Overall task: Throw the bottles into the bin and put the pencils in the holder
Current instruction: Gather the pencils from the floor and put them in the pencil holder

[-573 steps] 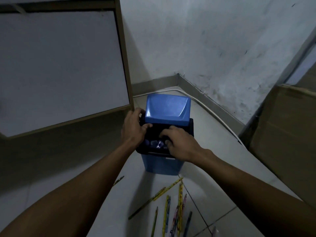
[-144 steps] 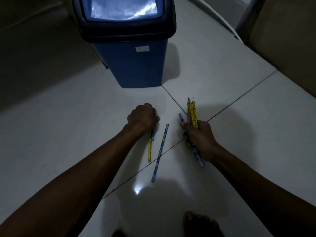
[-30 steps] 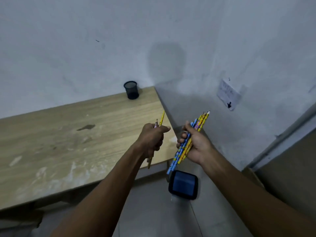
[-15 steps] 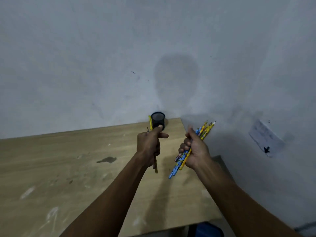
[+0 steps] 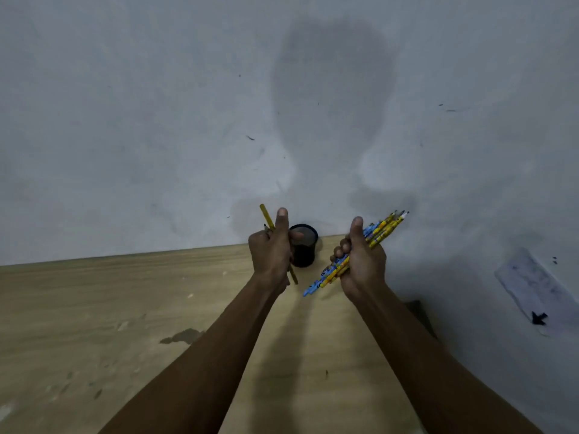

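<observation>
A black mesh pencil holder (image 5: 305, 247) stands at the far right corner of the wooden table (image 5: 125, 308), against the wall. My left hand (image 5: 271, 252) is closed around a couple of yellow pencils (image 5: 266, 216), held upright just left of the holder and partly covering it. My right hand (image 5: 360, 261) grips a bundle of several blue and yellow pencils (image 5: 380, 230), tips pointing up and to the right, just right of the holder. The bin and bottles are out of view.
A grey wall (image 5: 282, 104) rises right behind the table. A paper note with a black arrow (image 5: 532, 296) is stuck on the wall to the right. The table's right edge (image 5: 416, 311) ends close to my right forearm.
I have come closer to the table. Both hands with their pencils have moved forward and now flank the holder; the bin has dropped out of view.
</observation>
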